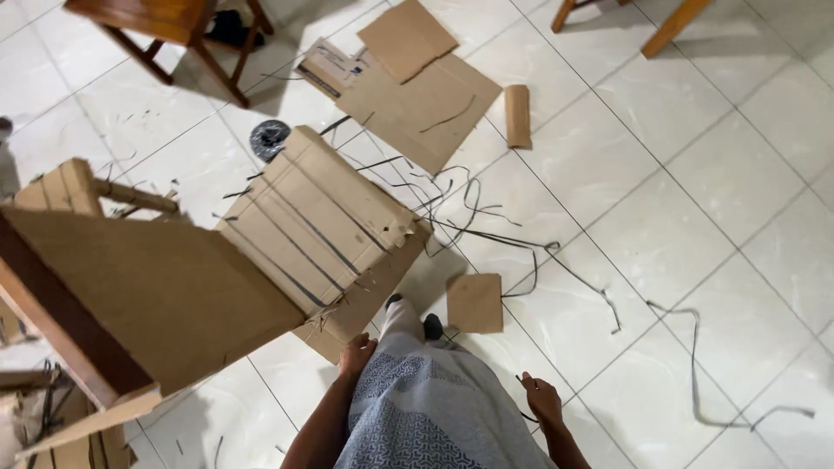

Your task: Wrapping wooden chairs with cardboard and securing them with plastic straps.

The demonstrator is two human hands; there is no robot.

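Both hands hang loose and empty, left hand (357, 354) nearest the strapped cardboard panel (317, 221), right hand (542, 399) beside a dark strip (525, 415); grasping that panel's edge with 2 hands looks wise.

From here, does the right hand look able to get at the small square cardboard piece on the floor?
Probably yes, with a bend: the right hand looks free, and the small cardboard square lies flat on bare tiles just ahead, with nothing between.

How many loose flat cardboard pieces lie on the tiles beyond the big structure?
3: small square near the feet, a large sheet farther off, a smaller piece atop it. Others may be hidden.
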